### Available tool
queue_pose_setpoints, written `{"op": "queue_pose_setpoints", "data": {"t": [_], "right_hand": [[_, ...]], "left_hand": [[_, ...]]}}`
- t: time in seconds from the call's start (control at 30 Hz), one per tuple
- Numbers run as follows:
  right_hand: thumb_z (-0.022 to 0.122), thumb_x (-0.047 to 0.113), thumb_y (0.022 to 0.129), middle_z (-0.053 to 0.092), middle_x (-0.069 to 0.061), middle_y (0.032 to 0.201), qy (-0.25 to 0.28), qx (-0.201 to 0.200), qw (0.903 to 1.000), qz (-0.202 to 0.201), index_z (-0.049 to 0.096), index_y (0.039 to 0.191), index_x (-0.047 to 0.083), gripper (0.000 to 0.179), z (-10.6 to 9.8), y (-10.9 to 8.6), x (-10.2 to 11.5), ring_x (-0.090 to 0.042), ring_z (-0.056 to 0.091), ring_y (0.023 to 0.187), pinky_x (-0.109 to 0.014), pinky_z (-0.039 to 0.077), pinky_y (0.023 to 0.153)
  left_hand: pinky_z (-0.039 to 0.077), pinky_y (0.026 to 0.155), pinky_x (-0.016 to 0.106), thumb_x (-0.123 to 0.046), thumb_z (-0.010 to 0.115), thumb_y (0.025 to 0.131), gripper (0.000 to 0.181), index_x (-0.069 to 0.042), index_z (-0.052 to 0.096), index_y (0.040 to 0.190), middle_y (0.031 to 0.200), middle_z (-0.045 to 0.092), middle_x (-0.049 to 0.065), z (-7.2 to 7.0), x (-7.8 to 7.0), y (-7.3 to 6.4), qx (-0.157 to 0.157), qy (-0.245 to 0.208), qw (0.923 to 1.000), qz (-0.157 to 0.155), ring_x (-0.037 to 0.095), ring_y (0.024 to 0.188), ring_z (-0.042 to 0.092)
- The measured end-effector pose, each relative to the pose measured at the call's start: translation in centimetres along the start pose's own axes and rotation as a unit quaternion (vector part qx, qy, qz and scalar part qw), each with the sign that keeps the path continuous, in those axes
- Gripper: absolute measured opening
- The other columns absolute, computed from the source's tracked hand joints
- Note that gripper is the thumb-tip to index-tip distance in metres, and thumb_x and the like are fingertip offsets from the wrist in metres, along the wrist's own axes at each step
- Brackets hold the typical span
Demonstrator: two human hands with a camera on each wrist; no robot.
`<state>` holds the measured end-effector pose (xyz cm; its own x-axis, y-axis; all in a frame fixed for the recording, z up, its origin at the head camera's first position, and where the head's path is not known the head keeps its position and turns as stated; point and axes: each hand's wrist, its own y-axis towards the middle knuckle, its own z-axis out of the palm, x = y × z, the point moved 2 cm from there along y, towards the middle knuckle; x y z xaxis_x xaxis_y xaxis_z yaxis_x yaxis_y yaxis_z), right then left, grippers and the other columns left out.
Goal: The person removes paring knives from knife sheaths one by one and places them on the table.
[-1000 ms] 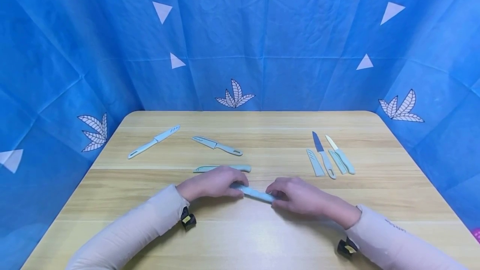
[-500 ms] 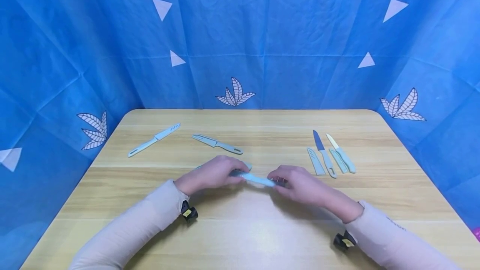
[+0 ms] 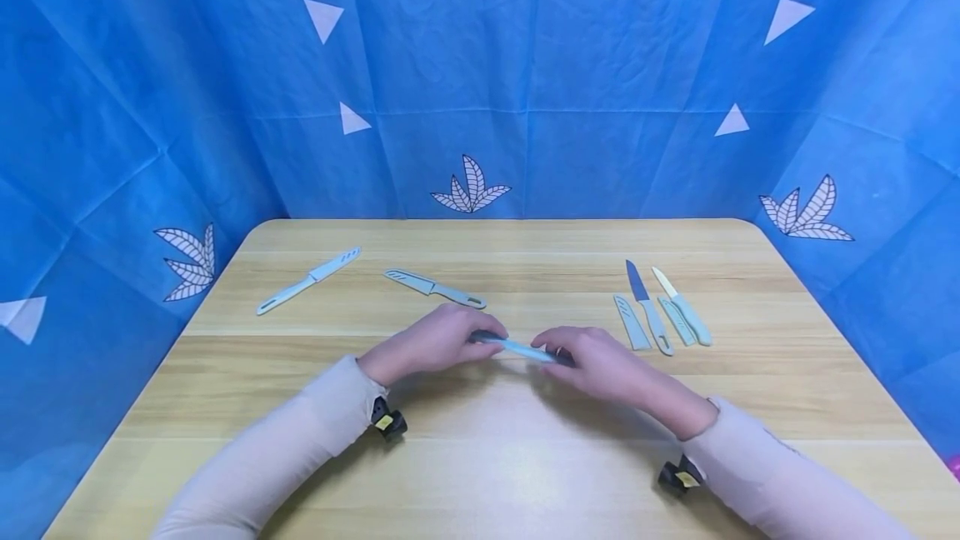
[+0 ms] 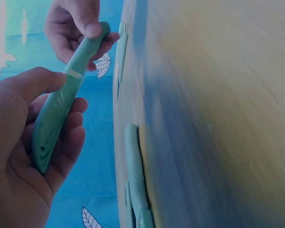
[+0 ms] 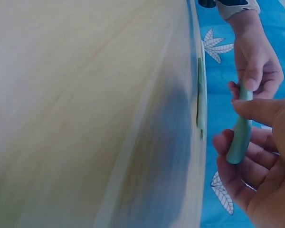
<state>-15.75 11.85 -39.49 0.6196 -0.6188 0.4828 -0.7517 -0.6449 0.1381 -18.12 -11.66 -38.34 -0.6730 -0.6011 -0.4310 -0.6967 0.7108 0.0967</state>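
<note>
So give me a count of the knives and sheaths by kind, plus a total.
Sheathed knives on the table: 3 (one best seen from the left wrist)
Sheathed knife held by the left hand and right hand: 1
Bare knives: 2
Loose sheaths: 2
Total: 8, counting each sheathed knife once

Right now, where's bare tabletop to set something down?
Free: wooden tabletop between left sleeve and right sleeve; also, farther back, between the inner sheathed knife and the dark-bladed knife's loose sheath. Crowded: that bare knife, the pale-bladed knife and their sheaths; centre, where left hand and right hand hold a mint-green knife.
</note>
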Motion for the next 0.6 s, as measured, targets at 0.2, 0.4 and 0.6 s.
{"op": "queue_pose_setpoints", "data": {"t": [0.2,0.4,0.6], "right_hand": [[0.067,0.025,0.094,0.068,0.013,0.087,0.006,-0.005,1.0,0.005,0.07,0.113,0.018,0.02,0.0,0.5,0.1,-0.001,0.057,0.07,-0.024,0.053,0.063],[0.064,0.026,0.097,0.057,0.015,0.072,0.026,0.005,0.9997,0.0,0.071,0.112,0.018,0.019,-0.1,1.0,0.4,-0.001,0.045,0.056,-0.02,0.044,0.05],[0.061,0.027,0.099,0.049,0.013,0.064,0.053,0.024,0.9981,0.017,0.07,0.112,0.018,0.019,-0.1,1.2,0.0,-0.002,0.038,0.051,-0.02,0.038,0.045]], "left_hand": [[0.048,0.058,0.021,-0.031,0.062,0.098,0.02,-0.018,0.074,0.106,0.087,0.068,-0.014,0.0,-0.4,0.5,-0.011,-0.011,0.9999,0.004,0.002,0.062,0.051],[0.044,0.054,0.021,-0.031,0.061,0.099,0.018,-0.019,0.074,0.103,0.082,0.066,-0.016,-0.2,-0.5,0.9,-0.018,-0.009,0.9997,0.011,0.002,0.057,0.048],[0.047,0.057,0.022,-0.03,0.063,0.097,0.015,-0.02,0.072,0.103,0.088,0.068,-0.015,-0.9,-0.3,1.0,-0.022,-0.046,0.9981,-0.034,0.004,0.061,0.051]]}}
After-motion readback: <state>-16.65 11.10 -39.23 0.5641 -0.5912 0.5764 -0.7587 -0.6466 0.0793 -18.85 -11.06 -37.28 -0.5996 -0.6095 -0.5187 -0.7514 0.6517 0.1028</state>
